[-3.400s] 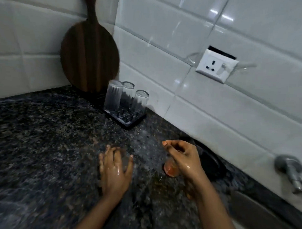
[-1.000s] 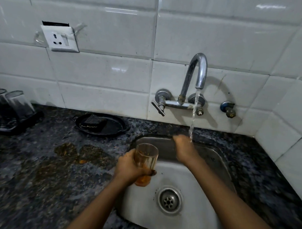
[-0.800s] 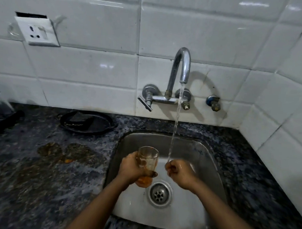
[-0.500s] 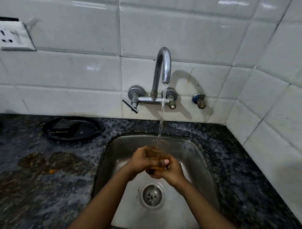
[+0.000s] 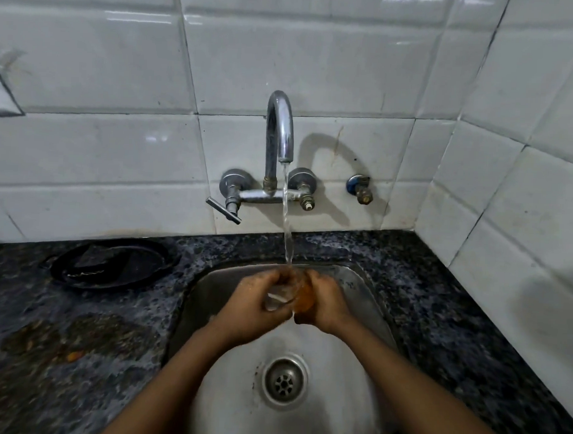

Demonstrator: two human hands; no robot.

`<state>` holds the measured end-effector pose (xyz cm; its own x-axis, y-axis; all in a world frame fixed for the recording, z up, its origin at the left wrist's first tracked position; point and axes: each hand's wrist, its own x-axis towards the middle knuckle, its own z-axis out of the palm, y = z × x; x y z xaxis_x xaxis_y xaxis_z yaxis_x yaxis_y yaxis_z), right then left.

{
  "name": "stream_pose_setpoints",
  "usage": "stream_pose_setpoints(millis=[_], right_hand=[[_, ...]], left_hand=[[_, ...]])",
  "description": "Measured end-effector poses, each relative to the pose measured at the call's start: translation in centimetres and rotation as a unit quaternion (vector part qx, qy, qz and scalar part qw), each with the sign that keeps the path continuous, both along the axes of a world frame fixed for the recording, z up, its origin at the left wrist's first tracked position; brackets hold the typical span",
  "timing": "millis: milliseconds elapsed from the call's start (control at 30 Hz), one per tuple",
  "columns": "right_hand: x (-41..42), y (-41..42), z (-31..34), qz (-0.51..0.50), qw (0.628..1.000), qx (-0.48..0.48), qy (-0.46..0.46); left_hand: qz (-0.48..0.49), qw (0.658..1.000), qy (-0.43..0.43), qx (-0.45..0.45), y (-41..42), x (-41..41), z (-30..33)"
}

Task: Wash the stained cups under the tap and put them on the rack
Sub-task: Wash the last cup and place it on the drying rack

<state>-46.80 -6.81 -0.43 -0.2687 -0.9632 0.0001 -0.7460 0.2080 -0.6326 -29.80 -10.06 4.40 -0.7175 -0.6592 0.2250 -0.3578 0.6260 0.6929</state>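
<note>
- Since half a second ago my view is settling squarely on the steel sink [image 5: 366, 317], and the glass cup [image 5: 284, 296] is tipping onto its side.
- Water from the tap [image 5: 279, 132] is streaming down onto the cup, held between both palms over the basin.
- My left hand [image 5: 259, 302] is gripping its clear end; my right hand [image 5: 327, 301] is wrapping the orange-stained end.
- Its long axis is running left-to-right, seemingly; both hands are equally near.
</note>
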Motion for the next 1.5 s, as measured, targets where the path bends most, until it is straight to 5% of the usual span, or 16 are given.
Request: stream_pose_setpoints(millis=[100,200,300,400,467,600,767,933,1033,1100,1167,1233,1300,1367,1433,1500], right_hand=[[-0.2,-0.8,1.2,0.013,0.996,-0.013,0.092],[-0.1,-1.4,2.2,0.087,0.972,-0.041,0.215],[-0.4,-2.1,3.1,0.13,0.948,-0.071,0.281],[-1.0,-2.4,3.4,0.132,0.949,-0.095,0.272],[-1.3,-2.2,3.0,0.119,0.961,-0.096,0.231],[-1.2,-1.5,2.4,0.06,0.981,-0.06,0.174],[0.5,-0.8,3.4,-0.012,0.958,-0.037,0.284],[3.4,0.1,2.6,0.036,0.921,-0.034,0.385],[1.8,0.1,3.4,0.07,0.973,0.049,0.212],[0.1,0.3,4.4,0.091,0.984,0.116,-0.104],[-0.9,0.7,4.4,0.076,0.897,0.143,-0.412],[-1.3,0.7,4.3,0.05,0.852,0.126,-0.506],[-0.8,0.2,4.4,0.034,0.903,0.115,-0.412],[0.0,-0.3,5.0,0.041,0.989,0.105,-0.092],[1.1,-0.6,5.6,0.057,0.952,0.102,0.284],[1.4,-0.8,6.0,0.078,0.889,0.099,0.44]], left_hand=[[-0.061,0.968,-0.245,0.013,-0.2,-1.7,-0.2],[-0.084,0.884,-0.434,-0.153,-1.6,-3.4,0.0],[-0.087,0.806,-0.495,-0.312,-2.6,-4.3,-0.4],[-0.083,0.87,-0.434,-0.219,-3.4,-5.1,-0.8],[-0.126,0.948,-0.286,0.057,-3.9,-5.2,-0.1],[-0.075,0.906,0.05,0.414,-4.7,-4.0,0.4],[0.126,0.853,0.17,0.478,-4.7,-4.6,-0.6],[0.36,0.835,0.227,0.348,-3.7,-6.6,-0.8],[0.321,0.861,0.236,0.316,-3.8,-6.4,-1.3],[0.274,0.86,0.267,0.338,-4.1,-6.0,-1.7],[0.222,0.841,0.312,0.382,-4.4,-5.7,-1.8],[0.2,0.826,0.338,0.404,-4.9,-5.9,-1.6],[0.223,0.844,0.309,0.377,-5.5,-6.3,-1.4],[0.238,0.864,0.256,0.362,-5.8,-6.6,-1.1],[0.232,0.86,0.196,0.409,-5.5,-6.5,-1.1],[0.23,0.841,0.152,0.465,-5.1,-6.1,-1.5]])
